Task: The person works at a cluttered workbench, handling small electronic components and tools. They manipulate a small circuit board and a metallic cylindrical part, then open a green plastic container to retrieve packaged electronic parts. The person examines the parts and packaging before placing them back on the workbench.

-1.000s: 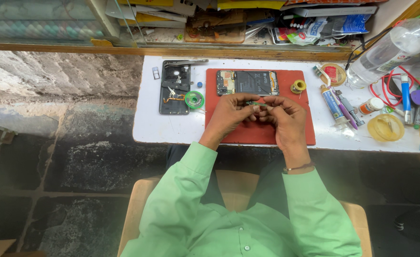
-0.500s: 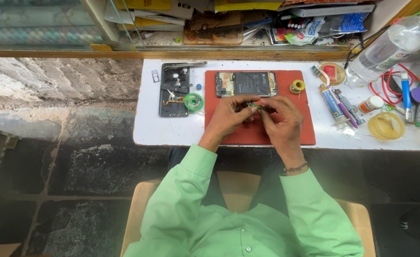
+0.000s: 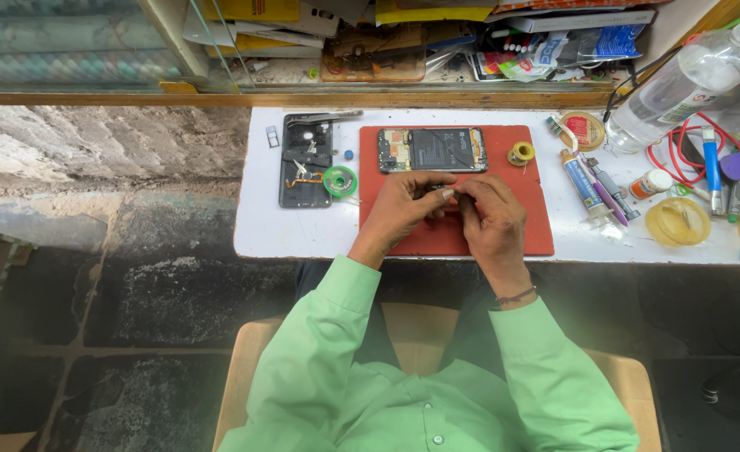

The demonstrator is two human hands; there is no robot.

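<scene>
Together, left hand and right hand pinch a small part above the red mat.

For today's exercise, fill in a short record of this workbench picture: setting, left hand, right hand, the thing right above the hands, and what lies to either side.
Setting: white table with a red mat on it
Left hand: over the mat, fingertips meeting the right hand's on something small, too tiny to identify
Right hand: over the mat, pinching the same small item
Above hands: opened phone on the mat, insides showing
Left side: black phone part, green roll
Right side: tubes, yellow lid, clear bottle
</scene>
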